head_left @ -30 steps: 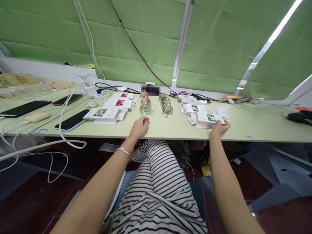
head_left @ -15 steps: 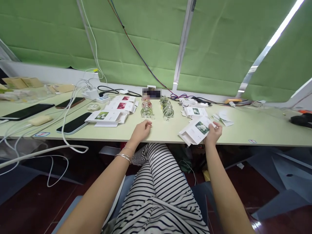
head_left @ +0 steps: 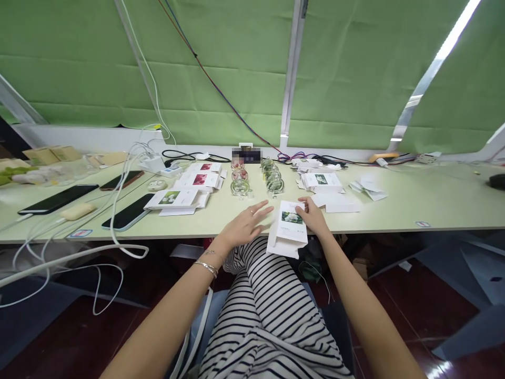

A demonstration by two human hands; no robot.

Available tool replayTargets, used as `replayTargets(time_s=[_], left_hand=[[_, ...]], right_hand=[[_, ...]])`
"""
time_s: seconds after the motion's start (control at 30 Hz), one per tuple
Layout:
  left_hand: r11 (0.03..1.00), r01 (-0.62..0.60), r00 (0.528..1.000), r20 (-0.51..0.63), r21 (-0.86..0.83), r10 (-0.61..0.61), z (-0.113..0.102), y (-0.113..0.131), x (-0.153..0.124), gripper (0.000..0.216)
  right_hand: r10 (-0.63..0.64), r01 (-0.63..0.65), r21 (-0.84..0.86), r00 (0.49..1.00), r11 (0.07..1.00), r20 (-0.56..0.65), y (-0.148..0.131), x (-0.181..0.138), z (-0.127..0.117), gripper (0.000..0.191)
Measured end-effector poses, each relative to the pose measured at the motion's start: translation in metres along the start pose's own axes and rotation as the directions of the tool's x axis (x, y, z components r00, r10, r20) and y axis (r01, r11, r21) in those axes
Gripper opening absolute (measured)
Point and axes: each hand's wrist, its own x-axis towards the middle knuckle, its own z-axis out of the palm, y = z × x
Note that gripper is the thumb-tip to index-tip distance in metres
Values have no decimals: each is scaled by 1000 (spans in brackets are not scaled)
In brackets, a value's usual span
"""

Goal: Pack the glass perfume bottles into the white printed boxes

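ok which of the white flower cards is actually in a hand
The card with the white flower picture at the table's front edge: the right hand pinches it, overhanging the edge. The other card stacks lie flat farther back, untouched.

The right hand [head_left: 314, 218] grips a stack of white cards [head_left: 289, 229] by its far right corner; the top card shows a white flower on green. The stack overhangs the near edge of the table [head_left: 414, 202]. The left hand [head_left: 246, 225] lies open, fingers spread, just left of the cards, fingertips near them. Just behind the cards stand two rows of glass jars [head_left: 256, 176]. Left of the jars lie more cards [head_left: 185, 189], then a phone [head_left: 128, 211]. Right of the jars sits another card pile [head_left: 321, 181].
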Motion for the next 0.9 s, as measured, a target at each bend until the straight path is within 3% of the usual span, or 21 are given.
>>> replayTargets(time_s=[0.13, 0.2, 0.3, 0.47, 0.63, 0.77, 0.9], left_hand=[[972, -227, 965, 147, 65, 215, 1, -1, 2, 51], [959, -275, 947, 192, 66, 258, 1, -2, 3, 51], [965, -250, 959, 162, 82, 234, 2, -2, 2, 47], [964, -216, 974, 107, 153, 201, 7, -4, -2, 41], [962, -157, 986, 98, 224, 138, 8, -2, -2, 32], [961, -102, 990, 123, 258, 72, 4, 5, 0, 32], [976, -15, 995, 97, 218, -6, 0, 7, 0, 37]], right_hand=[[-41, 37, -86, 998, 996, -49, 3, 1, 5, 33], [-49, 45, -97, 998, 994, -35, 2, 0, 5, 28], [-81, 84, -87, 996, 993, 41, -1, -2, 3, 21], [-207, 217, -24, 955, 976, 210, -6, -8, -3, 28], [-286, 294, 17, 910, 956, 301, -5, -9, -5, 34], [-316, 367, -72, 872, 927, 373, -8, -13, -6, 40], [-268, 368, -147, 850, 918, 454, -19, -20, -8, 51]])
